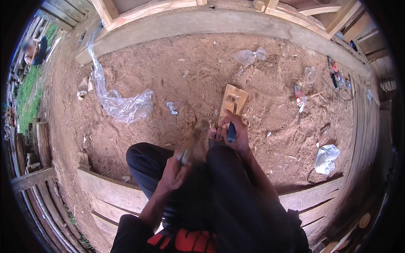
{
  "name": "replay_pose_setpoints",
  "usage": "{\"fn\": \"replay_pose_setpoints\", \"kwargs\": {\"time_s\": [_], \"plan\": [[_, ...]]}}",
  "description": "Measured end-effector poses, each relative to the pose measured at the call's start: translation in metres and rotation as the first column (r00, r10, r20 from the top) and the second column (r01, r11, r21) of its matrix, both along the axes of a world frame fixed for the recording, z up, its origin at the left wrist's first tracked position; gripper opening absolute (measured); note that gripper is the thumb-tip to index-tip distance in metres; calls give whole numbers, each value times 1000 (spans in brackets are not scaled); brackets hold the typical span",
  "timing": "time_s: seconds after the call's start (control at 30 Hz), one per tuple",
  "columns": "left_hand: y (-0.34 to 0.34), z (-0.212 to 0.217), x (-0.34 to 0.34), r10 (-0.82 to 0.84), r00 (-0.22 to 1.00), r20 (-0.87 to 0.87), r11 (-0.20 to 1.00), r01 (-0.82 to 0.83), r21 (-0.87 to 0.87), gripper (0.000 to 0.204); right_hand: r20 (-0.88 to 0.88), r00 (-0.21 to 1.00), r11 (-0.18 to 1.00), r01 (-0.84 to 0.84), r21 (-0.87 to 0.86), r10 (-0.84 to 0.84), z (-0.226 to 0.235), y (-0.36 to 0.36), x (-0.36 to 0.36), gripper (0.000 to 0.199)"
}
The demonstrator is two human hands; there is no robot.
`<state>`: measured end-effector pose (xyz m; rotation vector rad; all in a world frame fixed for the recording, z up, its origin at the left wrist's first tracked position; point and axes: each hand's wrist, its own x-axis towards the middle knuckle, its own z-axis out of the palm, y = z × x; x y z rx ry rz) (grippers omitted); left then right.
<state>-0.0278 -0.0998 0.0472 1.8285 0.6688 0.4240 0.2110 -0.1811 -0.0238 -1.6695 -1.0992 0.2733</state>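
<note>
Gripping a blurred wooden-handled hammer (192,141) in a closed fist, the left hand (174,173) holds it raised over the knees, head tilted up and to the right toward the work. The right hand (230,133) is wrapped shut around a dark blue-handled tool, probably a chisel (231,133), whose handle stands nearly upright, as if to take a blow from above; its tip is hidden behind the fingers, so what it touches I cannot tell. Just beyond that hand a small pale rectangular wooden board (233,102) lies flat on the reddish, sawdust-strewn dirt floor (168,76), its near end at the knuckles, seemingly steadied there. The board looks smooth and freshly cut, with a small block fixed on its top face. Crumpled clear plastic sheeting (122,105) trails across the dirt to the left, a knotted clear plastic bag (249,55) lies farther off, and a white crumpled bag (326,158) sits right, near rough grey timber planks (312,196).
</note>
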Motion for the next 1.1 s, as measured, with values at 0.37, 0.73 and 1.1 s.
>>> {"fn": "replay_pose_setpoints", "kwargs": {"time_s": [0.37, 0.73, 1.1], "plan": [[13, 2, 25, -276, 852, -445, 890, 401, 216, 37, -49, 997, 996, 65, 59, -62, -12, 4, 7, 23], [8, 9, 31, -429, 889, -159, 809, 456, 371, 50, -33, 998, 995, 58, 78, -56, -17, 0, 10, 18], [12, -11, 35, -405, 871, -278, 818, 481, 316, 44, -56, 998, 1000, 8, 26, -7, -14, -1, 14, 30]]}}
